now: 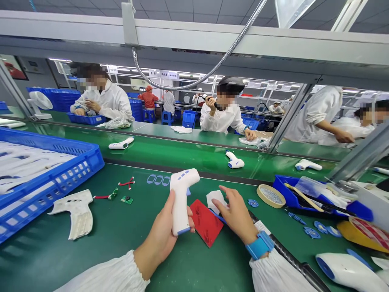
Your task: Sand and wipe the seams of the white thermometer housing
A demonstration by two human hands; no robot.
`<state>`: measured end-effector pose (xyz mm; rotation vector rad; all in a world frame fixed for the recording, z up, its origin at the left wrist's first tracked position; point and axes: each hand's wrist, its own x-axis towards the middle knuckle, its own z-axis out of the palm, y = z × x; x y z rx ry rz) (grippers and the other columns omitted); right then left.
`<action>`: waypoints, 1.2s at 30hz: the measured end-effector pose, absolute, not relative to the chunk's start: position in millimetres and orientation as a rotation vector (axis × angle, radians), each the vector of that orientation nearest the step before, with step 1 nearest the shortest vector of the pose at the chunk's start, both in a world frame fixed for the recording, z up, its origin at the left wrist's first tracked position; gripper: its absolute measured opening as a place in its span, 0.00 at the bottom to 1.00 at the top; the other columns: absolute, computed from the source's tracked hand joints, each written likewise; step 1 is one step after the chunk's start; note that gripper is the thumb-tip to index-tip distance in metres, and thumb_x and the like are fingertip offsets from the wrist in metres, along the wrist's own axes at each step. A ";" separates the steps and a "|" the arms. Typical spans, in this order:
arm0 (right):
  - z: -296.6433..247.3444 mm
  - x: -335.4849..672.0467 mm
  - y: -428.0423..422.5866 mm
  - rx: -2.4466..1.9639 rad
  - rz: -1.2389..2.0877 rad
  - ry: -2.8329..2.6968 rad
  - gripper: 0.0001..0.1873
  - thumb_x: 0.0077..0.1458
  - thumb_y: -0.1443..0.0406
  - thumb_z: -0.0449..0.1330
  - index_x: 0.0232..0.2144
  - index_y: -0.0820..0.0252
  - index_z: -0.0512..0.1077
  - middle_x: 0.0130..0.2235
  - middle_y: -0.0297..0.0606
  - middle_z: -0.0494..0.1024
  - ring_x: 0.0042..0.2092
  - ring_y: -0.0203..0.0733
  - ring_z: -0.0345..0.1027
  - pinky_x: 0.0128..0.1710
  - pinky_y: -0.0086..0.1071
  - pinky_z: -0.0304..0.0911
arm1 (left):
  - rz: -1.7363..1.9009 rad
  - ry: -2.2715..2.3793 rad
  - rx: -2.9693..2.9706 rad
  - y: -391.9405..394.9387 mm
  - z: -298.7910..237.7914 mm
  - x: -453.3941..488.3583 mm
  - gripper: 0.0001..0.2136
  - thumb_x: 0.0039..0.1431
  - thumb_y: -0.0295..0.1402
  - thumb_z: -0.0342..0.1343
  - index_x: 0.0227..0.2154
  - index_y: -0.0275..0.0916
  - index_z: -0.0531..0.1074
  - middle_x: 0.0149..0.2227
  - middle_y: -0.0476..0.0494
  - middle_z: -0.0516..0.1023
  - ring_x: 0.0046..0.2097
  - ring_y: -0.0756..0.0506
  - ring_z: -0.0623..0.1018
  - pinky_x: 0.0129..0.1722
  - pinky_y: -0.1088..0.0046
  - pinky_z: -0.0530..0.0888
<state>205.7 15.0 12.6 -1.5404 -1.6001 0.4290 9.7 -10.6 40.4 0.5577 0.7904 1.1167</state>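
At mid-frame, the left hand is wrapped around one white handheld device, which looks closed up, its blue buttons and trigger fitted; the right hand, fingers spread and gripping nothing visible, hovers by one red sheet. Loose at left, apparently not yet fitted, lie one half-shell, two green boards and three blue-grey frames. Along the belt across the frame, four similar devices show, the rightmost cut off.

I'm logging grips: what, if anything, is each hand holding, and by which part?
The left hand holds the white gun-shaped device by its handle. The right hand is open, with nothing visibly held.
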 end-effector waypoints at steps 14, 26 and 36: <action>41.2 156.4 -22.7 -1.086 0.291 -1.779 0.08 0.57 0.69 0.50 0.37 0.58 0.68 0.35 0.38 0.68 0.36 0.39 0.64 0.34 0.31 0.62 | 0.914 0.714 0.578 -24.2 37.2 23.3 0.26 0.54 0.53 0.39 0.35 0.33 0.68 0.21 0.46 0.67 0.24 0.48 0.70 0.22 0.71 0.70; 41.9 141.1 -42.6 -0.969 0.526 -2.099 0.13 0.58 0.72 0.44 0.37 0.61 0.67 0.34 0.41 0.65 0.36 0.40 0.62 0.34 0.33 0.61 | 0.905 0.637 0.540 -21.3 49.8 10.9 0.25 0.54 0.53 0.41 0.42 0.35 0.67 0.25 0.48 0.67 0.25 0.51 0.68 0.22 0.78 0.64; 48.2 139.7 -55.5 -0.899 1.109 -2.044 0.09 0.49 0.74 0.57 0.30 0.59 0.75 0.30 0.37 0.70 0.31 0.35 0.65 0.30 0.25 0.60 | 0.886 0.643 0.490 -10.9 52.3 3.2 0.27 0.51 0.56 0.41 0.39 0.36 0.65 0.23 0.48 0.67 0.24 0.50 0.69 0.24 0.76 0.64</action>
